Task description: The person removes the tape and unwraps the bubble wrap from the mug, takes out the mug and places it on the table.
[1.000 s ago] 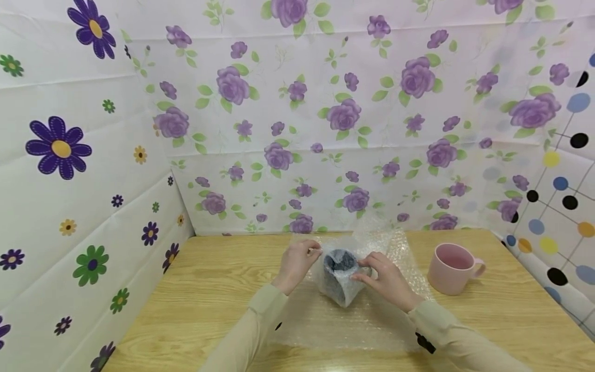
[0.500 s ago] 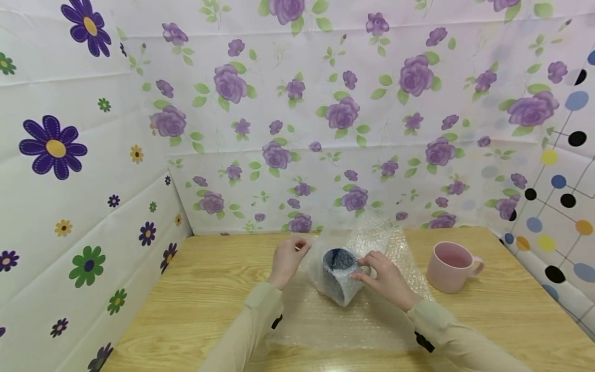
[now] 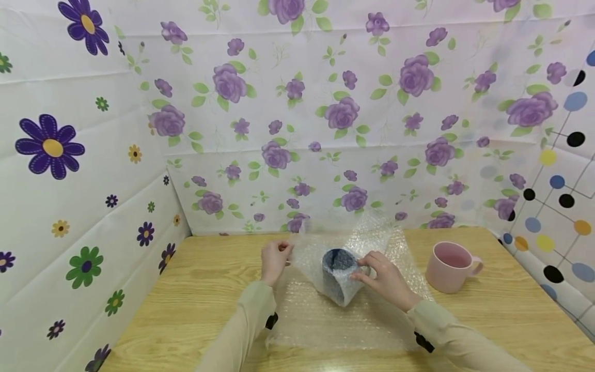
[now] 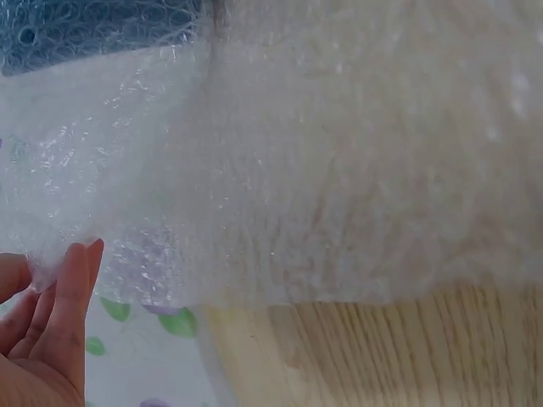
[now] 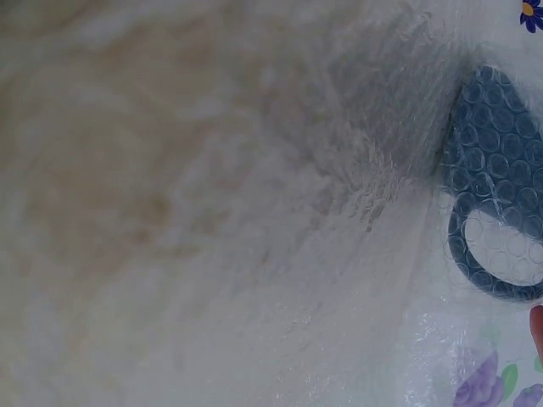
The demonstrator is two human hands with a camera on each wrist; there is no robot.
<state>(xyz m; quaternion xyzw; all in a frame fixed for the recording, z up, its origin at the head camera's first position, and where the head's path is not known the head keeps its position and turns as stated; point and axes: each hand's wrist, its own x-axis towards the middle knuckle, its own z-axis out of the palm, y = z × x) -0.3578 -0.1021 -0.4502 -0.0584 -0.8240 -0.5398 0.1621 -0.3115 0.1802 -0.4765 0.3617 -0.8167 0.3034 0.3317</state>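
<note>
A blue mug stands upright on a large sheet of bubble wrap, partly covered by a fold of it. Through the wrap, the right wrist view shows the mug's looped handle. With thumb and fingers my right hand holds the wrapped mug at its right side, near the rim; only a fingertip shows at the edge of the right wrist view. My left hand pinches a loose edge of the wrap, pulled out to the left of the mug. Clear film stretches between that hand and the mug.
A pink mug stands on the wooden table to the right of the wrap, its handle pointing right. Flower-patterned cloth hangs behind the table, with cloth walls at both sides. Another wrap corner rises behind the blue mug.
My left hand has moved left, drawing the wrap's edge away from the blue mug and uncovering its mouth. My right hand has stayed at the mug's right side.
</note>
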